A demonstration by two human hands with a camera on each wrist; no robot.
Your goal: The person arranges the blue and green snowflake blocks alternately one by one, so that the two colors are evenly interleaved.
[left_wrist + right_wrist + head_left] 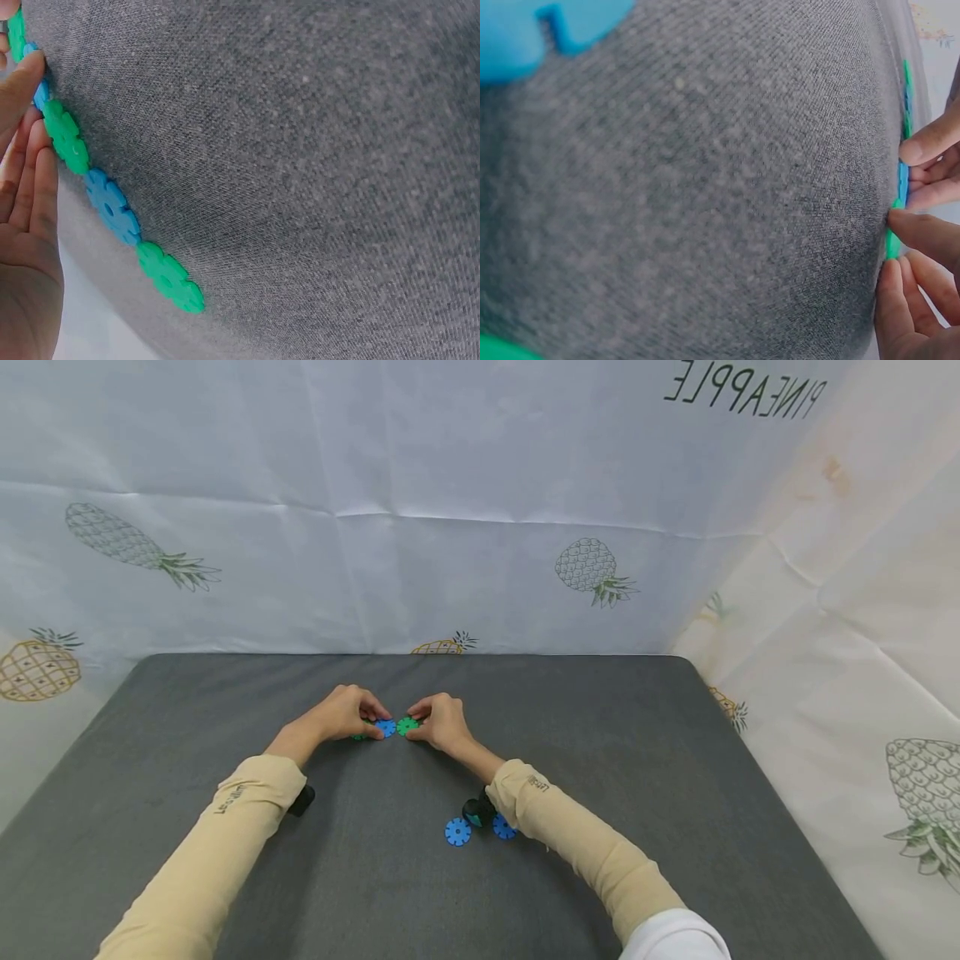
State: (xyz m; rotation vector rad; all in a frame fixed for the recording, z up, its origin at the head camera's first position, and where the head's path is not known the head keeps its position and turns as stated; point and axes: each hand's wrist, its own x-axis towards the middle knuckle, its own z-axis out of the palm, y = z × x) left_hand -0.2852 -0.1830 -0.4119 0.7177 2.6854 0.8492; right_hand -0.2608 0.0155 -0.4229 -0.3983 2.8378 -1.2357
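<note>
Left hand and right hand are both just left of centre in the head frame, fingertips drawn in narrow. Left pinches a blue, round, flat plastic disc with a notched rim; right pinches a green, round, notched plastic disc immediately right of it. Facing edges meet or nearly so (can't tell if the slots are engaged).

Left wrist view: a row runs from the left hand toward bottom centre: near green notched disc, second blue notched disc, end green notched disc, joined edge to edge. All of it sits low on the grey cloth-covered tabletop.

Two loose blue notched discs lie below centre in the head frame, apart from each other, the right one partly behind the beige right sleeve. Behind the tabletop: white cloth printed with pineapples.
</note>
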